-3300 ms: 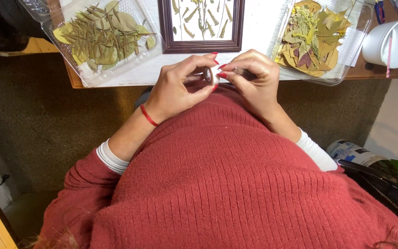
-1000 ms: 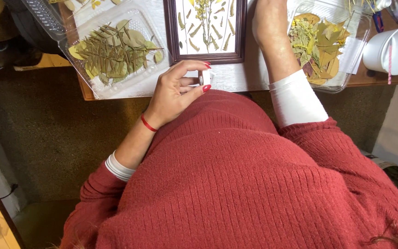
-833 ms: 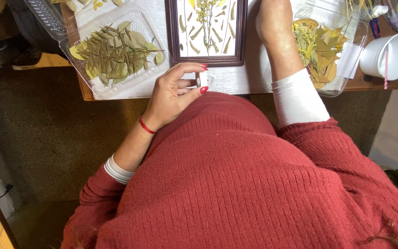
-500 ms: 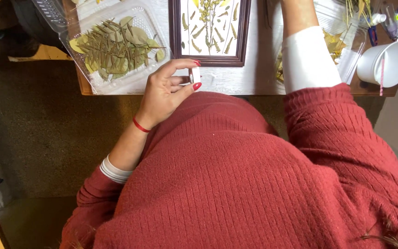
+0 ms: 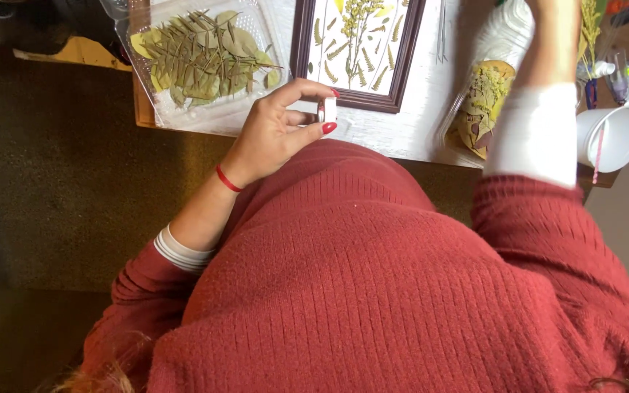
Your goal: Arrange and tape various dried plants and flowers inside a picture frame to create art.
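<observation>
Left hand (image 5: 274, 135) pinches a small white roll (image 5: 327, 110) just below the dark picture frame (image 5: 357, 51); right hand's fingers cannot be told, out of view.

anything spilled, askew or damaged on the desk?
Nothing stands out. Leaves stay inside the left tray, the frame lies flat, and the cup on its side shows no spill. The left hand pinches a small white piece.

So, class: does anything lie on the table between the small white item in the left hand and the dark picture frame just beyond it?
Nothing visible does. The left hand pinches the small white item just short of the picture frame; only bare white table shows in the gap. The tray of green leaves sits off to the side.
</observation>
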